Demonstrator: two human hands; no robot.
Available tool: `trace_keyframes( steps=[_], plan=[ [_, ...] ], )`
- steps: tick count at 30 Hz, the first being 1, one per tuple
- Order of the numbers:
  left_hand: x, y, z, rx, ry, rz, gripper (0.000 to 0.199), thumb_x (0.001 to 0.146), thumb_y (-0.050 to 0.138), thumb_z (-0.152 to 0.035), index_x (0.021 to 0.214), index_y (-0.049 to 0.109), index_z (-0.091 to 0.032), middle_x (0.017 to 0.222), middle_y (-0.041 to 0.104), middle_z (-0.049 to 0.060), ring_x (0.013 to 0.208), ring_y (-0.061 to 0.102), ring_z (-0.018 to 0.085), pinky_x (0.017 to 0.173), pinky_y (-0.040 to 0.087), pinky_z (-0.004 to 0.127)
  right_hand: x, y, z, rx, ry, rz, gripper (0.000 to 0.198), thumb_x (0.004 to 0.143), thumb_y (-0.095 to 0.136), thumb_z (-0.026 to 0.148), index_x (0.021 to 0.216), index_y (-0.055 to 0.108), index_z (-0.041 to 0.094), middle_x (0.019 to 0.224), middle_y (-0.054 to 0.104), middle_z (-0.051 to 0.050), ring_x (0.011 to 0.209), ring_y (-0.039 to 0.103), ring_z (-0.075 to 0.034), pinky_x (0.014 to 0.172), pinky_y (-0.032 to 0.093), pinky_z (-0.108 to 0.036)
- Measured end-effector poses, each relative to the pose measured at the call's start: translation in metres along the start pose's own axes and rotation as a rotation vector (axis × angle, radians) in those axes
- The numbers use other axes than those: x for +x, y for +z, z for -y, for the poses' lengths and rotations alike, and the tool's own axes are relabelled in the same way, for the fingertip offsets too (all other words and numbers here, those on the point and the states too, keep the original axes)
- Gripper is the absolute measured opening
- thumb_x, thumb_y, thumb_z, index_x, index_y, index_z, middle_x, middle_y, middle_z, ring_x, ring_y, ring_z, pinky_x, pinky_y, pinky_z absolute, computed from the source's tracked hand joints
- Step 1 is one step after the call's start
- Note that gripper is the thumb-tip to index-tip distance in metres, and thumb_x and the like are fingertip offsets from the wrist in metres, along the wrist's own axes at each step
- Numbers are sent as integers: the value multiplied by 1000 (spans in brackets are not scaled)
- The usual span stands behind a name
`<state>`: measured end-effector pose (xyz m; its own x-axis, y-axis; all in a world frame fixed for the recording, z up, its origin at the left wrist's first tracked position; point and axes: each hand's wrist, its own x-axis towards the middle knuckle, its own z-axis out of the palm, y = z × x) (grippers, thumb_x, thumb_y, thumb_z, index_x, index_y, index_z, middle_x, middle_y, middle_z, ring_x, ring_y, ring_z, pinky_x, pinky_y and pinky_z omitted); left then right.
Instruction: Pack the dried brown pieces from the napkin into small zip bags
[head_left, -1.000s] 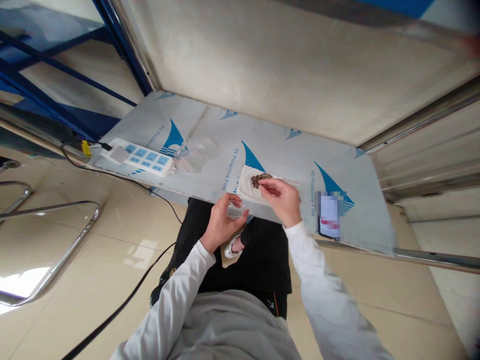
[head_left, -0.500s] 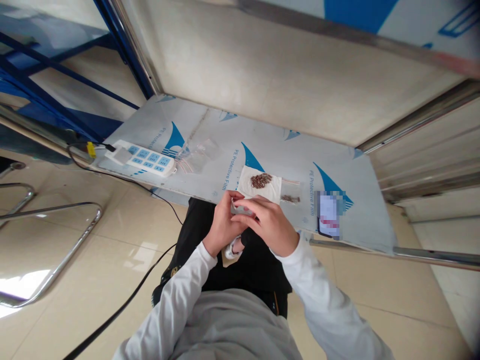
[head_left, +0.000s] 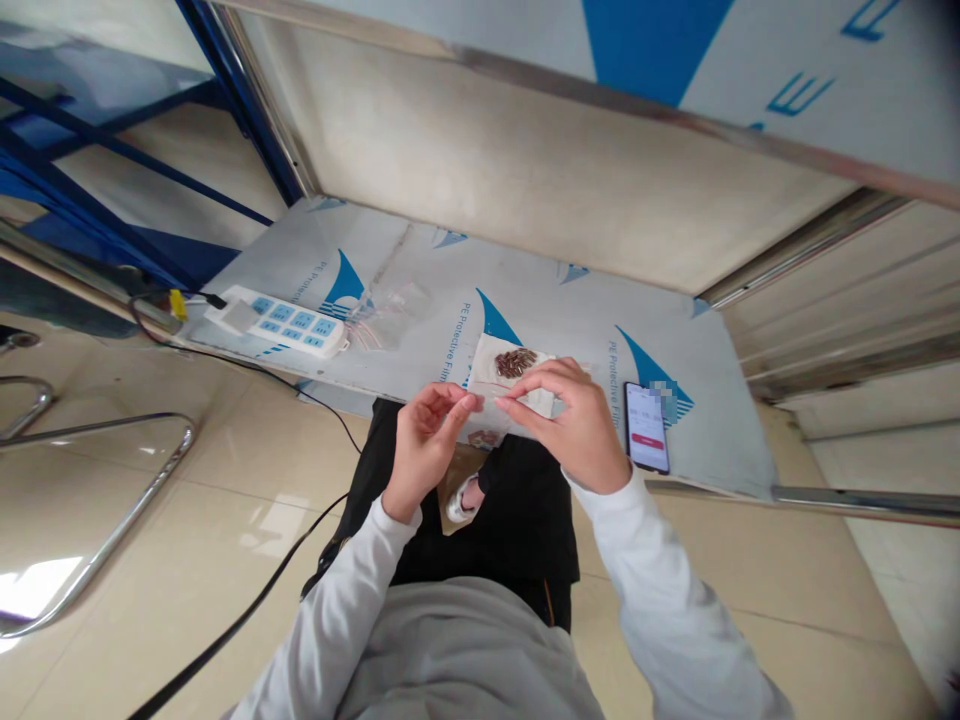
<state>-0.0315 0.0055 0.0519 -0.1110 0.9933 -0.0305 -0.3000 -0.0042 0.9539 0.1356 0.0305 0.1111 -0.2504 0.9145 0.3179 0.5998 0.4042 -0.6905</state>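
My left hand [head_left: 429,432] and my right hand [head_left: 568,418] face each other at the table's front edge. Each pinches, between thumb and fingertips, the top of a small clear zip bag [head_left: 489,416] stretched between them. A few reddish-brown pieces [head_left: 486,438] show low in the bag, too small to name. Just beyond my fingers, a white sheet of paper or cloth [head_left: 487,350] lies on the table, bearing a pile of small, shiny brown pieces [head_left: 514,362]. My right hand partly covers the sheet's right side.
A white power strip [head_left: 289,325] with a plugged-in cable lies left on the film-covered table [head_left: 420,290]. Clear plastic bags [head_left: 386,315] rest beside it. A phone [head_left: 646,428] lies at the right. An upper shelf [head_left: 525,60] overhangs the back; a metal-framed chair [head_left: 142,500] stands left.
My hands have moved apart from their close grip, and the clear bag now shows stretched between them. The small bag right of the white sheet is now hidden behind my right hand.
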Motion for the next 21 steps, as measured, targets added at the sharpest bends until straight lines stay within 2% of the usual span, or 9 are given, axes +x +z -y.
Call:
trace_keyframes(
  steps=[2, 4, 7, 9, 11, 14, 19, 21],
  plan=[
    [-2, 1, -3, -30, -41, 0, 23, 79, 70, -34, 84, 60, -15, 80, 72, 5, 79, 69, 17, 77, 53, 28, -4, 5, -7, 161, 94, 15, 15, 75, 74, 37, 78, 69, 23, 107, 66, -7, 105, 59, -24, 88, 48, -38],
    [-3, 1, -5, -37, -71, 13, 25, 78, 71, -35, 85, 59, -15, 78, 73, 6, 79, 71, 19, 77, 55, 29, -7, 8, -15, 383, 214, 101, 20, 74, 74, 40, 80, 68, 22, 113, 66, -7, 106, 61, -23, 83, 51, -35],
    [-5, -1, -8, -32, -79, 43, 26, 78, 72, -35, 87, 58, -15, 77, 74, 6, 79, 72, 19, 77, 55, 29, -11, 9, -19, 587, 355, 153, 21, 73, 75, 39, 79, 69, 20, 91, 74, -6, 86, 68, -20, 78, 53, -33],
    [-5, -1, -9, -27, -72, 68, 28, 78, 71, -34, 97, 59, -16, 79, 74, 6, 80, 71, 18, 78, 55, 29, -13, 8, -15, 574, 368, 133, 20, 71, 77, 37, 78, 70, 20, 81, 74, -4, 77, 68, -19, 74, 53, -32],
    [-5, -2, -10, -1, -46, 74, 31, 78, 71, -34, 101, 62, -16, 83, 75, 7, 81, 70, 18, 78, 55, 29, -14, 5, -9, 497, 336, 127, 19, 72, 77, 38, 77, 71, 20, 79, 74, -4, 73, 67, -19, 69, 52, -31],
    [-4, -4, -9, 61, -10, 49, 21, 77, 72, -34, 86, 67, -15, 84, 74, 6, 77, 69, 16, 75, 55, 27, -12, -4, -2, 345, 261, 149, 19, 74, 74, 40, 77, 71, 21, 80, 74, -3, 72, 65, -18, 65, 49, -30],
    [-8, -6, -9, 131, 16, 45, 16, 77, 72, -31, 78, 68, -16, 78, 72, 5, 74, 67, 15, 71, 53, 25, 0, -26, -7, 219, 153, 349, 21, 78, 70, 41, 74, 72, 20, 79, 73, -3, 69, 63, -16, 64, 47, -28],
    [-11, -4, -10, 129, 25, 39, 16, 77, 72, -31, 77, 68, -16, 77, 72, 4, 74, 66, 15, 72, 52, 25, 3, -30, -11, 212, 139, 375, 21, 78, 70, 40, 74, 72, 20, 75, 72, -2, 66, 62, -15, 63, 47, -28]
  ],
)
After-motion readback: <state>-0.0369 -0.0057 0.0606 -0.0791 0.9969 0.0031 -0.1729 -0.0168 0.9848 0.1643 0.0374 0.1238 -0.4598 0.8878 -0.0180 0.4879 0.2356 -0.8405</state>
